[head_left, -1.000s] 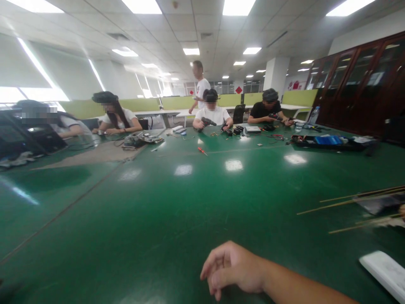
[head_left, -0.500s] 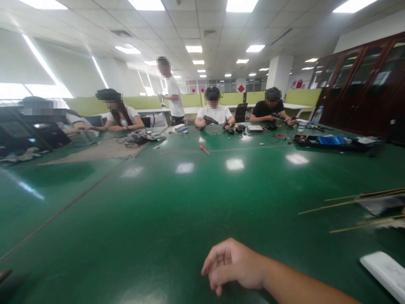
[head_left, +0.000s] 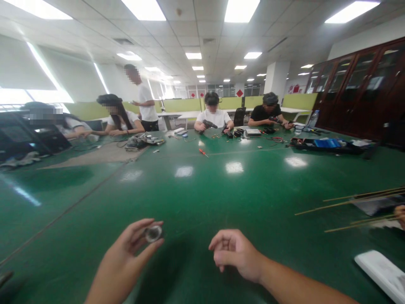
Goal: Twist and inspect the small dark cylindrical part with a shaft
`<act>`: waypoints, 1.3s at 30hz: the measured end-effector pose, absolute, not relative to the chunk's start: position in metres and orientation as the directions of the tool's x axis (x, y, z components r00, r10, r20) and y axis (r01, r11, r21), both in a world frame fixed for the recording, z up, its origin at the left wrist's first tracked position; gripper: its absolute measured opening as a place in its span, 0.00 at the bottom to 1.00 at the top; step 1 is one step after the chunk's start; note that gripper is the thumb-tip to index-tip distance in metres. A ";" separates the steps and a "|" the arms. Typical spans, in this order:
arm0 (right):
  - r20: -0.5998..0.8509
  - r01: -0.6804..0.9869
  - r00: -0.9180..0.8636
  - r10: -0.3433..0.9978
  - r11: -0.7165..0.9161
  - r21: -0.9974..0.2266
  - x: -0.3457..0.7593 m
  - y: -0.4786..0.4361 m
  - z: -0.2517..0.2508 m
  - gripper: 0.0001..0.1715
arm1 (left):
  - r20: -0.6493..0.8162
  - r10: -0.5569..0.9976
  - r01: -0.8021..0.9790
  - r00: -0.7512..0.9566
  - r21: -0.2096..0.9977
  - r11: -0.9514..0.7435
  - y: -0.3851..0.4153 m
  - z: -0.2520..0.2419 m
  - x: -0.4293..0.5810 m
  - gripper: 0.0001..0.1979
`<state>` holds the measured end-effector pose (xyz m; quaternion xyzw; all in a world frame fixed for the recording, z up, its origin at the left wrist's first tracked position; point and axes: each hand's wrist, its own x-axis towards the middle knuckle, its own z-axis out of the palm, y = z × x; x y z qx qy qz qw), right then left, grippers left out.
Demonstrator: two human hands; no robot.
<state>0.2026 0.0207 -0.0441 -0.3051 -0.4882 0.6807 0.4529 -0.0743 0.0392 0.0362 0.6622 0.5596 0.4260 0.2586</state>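
Note:
My left hand (head_left: 128,253) is raised over the green table (head_left: 158,198), its thumb and fingers closed around a small round piece (head_left: 154,234) with a dark rim and a pale grey middle. Blur leaves its exact kind unclear. To its right, my right hand (head_left: 232,254) hovers over the same table, fingers curled in and thumb close against them. Whether anything small lies inside those fingers is hidden. A gap of bare tabletop separates the two hands.
A white oblong object (head_left: 381,270) lies at lower right, below several thin sticks (head_left: 335,205). Further off are an orange screwdriver (head_left: 203,152) and a black tray (head_left: 316,145) holding something blue. Several people sit along the far side; one person (head_left: 145,99) stands behind.
My left hand has come into view from below with the small round piece in its fingers. My right hand appears slightly higher and further right. The standing person has moved left.

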 end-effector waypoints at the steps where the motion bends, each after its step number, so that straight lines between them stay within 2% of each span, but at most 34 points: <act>1: 0.050 -0.280 -0.319 0.946 -0.044 -0.959 0.205 0.022 -0.042 0.18 | 0.252 0.964 0.455 0.090 0.850 -0.265 0.048 0.035 -0.058 0.25; 3: 0.083 -0.157 -0.160 0.984 0.058 -0.986 0.208 0.025 -0.040 0.15 | 0.257 0.943 0.428 0.209 0.843 -0.325 0.061 0.030 -0.026 0.19; 5: 0.098 -0.047 -0.068 0.993 0.095 -0.994 0.208 0.026 -0.040 0.20 | 0.263 0.917 0.449 0.301 0.809 -0.379 0.068 0.022 -0.003 0.16; 10: 0.117 0.048 -0.059 0.991 0.120 -0.992 0.202 0.026 -0.049 0.33 | 0.311 0.803 0.473 0.508 0.679 -0.562 0.069 -0.008 0.005 0.14; 13: 0.131 0.063 -0.054 0.990 0.134 -0.989 0.201 0.025 -0.051 0.37 | 0.288 0.737 0.418 0.611 0.673 -0.610 0.068 -0.023 0.001 0.14; 19: 0.124 0.098 -0.064 0.990 0.130 -0.987 0.205 0.023 -0.046 0.32 | 0.239 0.801 0.453 0.549 0.720 -0.526 0.067 -0.032 0.006 0.22; 27: 0.060 0.146 -0.073 0.996 0.070 -0.987 0.206 0.019 -0.037 0.19 | 0.223 0.827 0.413 0.515 0.781 -0.468 0.061 -0.020 0.011 0.11; 31: 0.062 0.182 -0.080 0.995 0.075 -0.980 0.207 0.018 -0.037 0.16 | 0.224 0.826 0.388 0.517 0.799 -0.459 0.062 -0.019 0.011 0.10; 39: 0.092 0.136 -0.038 0.995 0.096 -0.986 0.207 0.017 -0.028 0.13 | 0.245 0.799 0.383 0.549 0.777 -0.501 0.063 -0.025 0.010 0.11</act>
